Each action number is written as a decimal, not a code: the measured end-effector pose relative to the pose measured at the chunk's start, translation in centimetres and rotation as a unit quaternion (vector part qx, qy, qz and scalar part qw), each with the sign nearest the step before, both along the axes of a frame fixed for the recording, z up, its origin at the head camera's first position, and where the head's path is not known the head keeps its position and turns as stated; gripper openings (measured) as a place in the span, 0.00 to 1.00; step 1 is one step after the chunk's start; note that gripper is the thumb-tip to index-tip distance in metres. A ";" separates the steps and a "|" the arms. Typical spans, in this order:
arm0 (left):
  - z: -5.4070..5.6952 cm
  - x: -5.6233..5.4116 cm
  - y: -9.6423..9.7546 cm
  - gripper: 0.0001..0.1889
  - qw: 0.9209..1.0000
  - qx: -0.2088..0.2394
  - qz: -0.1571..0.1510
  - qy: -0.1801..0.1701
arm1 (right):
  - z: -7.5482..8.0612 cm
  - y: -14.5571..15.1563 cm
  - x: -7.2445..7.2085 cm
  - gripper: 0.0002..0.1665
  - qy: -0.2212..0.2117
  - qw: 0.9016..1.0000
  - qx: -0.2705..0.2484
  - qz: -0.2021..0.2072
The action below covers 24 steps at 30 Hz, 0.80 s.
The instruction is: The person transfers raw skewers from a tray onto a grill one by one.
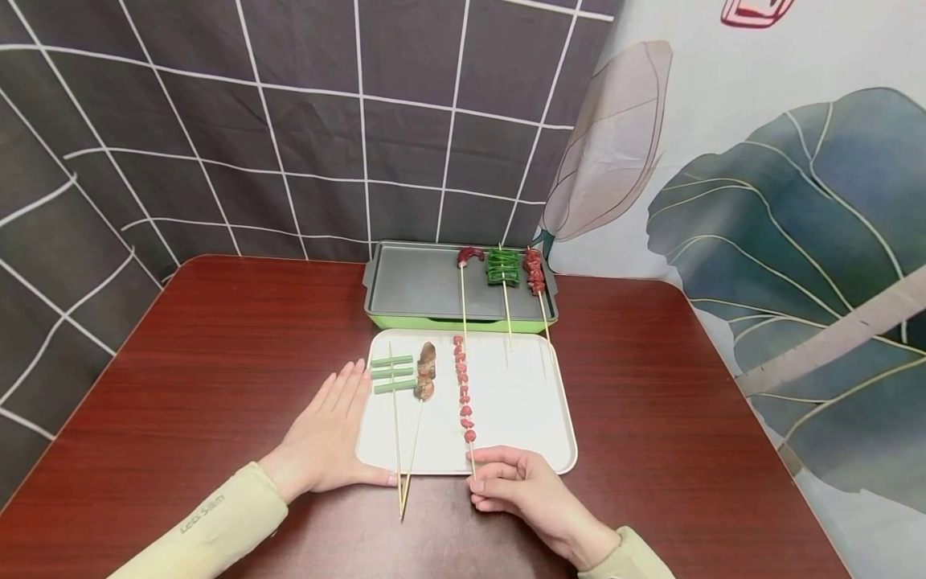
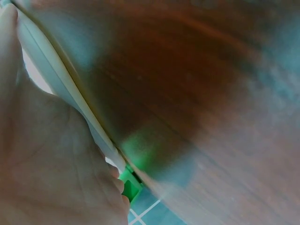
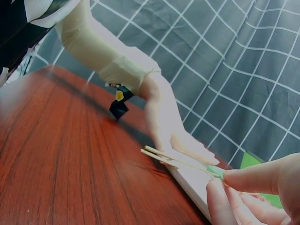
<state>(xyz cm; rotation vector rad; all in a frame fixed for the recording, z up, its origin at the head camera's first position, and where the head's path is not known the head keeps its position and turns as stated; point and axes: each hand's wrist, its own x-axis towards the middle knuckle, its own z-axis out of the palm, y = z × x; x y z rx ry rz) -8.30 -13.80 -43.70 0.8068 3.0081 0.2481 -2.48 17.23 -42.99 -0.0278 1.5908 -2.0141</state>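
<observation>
My right hand pinches the bare stick end of a skewer of small red pieces between thumb and fingers. That skewer lies over the white tray, its far end near the grill. Along the tray's left rim, my left hand rests with straight fingers, the thumb spread towards two stick ends. Those sticks belong to a skewer of green stalks and a skewer of brown chunks, both on the tray's left part. In the left wrist view, the palm is against the tray's side.
Behind the tray stands a green grill with a grey plate. On its right half lie a dark red curled skewer, a green pepper-like skewer and a red chunk skewer, sticks overhanging the front. Checked cloth hangs behind the table.
</observation>
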 end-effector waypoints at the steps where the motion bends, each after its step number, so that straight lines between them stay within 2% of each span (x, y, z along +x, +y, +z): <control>1: 0.0 0.0 0.0 0.75 1.000 -0.001 0.000 0.000 | 0.0 0.0 0.0 0.27 0.001 1.000 0.001 -0.001; 14: 0.1 0.0 0.0 0.75 1.000 0.001 -0.001 0.003 | 0.3 0.0 0.2 0.27 0.025 0.999 0.009 0.027; 24: 0.2 0.0 0.0 0.75 1.000 0.011 -0.002 0.001 | 0.5 -0.6 -0.3 0.26 0.035 0.999 0.009 0.034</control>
